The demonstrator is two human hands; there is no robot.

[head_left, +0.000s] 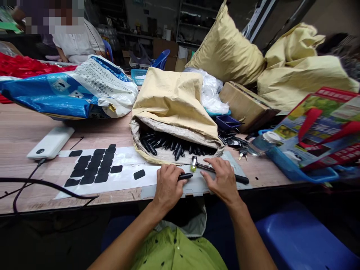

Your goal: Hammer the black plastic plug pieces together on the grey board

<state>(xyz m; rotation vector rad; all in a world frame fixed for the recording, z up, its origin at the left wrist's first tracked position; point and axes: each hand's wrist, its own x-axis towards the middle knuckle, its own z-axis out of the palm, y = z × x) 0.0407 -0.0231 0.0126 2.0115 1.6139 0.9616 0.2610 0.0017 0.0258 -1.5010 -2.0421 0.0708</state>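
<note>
Left hand: closed on a black cylindrical part, its free end pointing right.
Right hand: thumb and fingers parted around the hammer shaft; cannot tell whether they touch it.
Hammer position: head near the held part's tip, handle extending right past the right hand.
White sheet: left of the left hand, bearing black rounded patches.
Sack: beyond both hands, mouth facing them, similar black parts inside.
</note>
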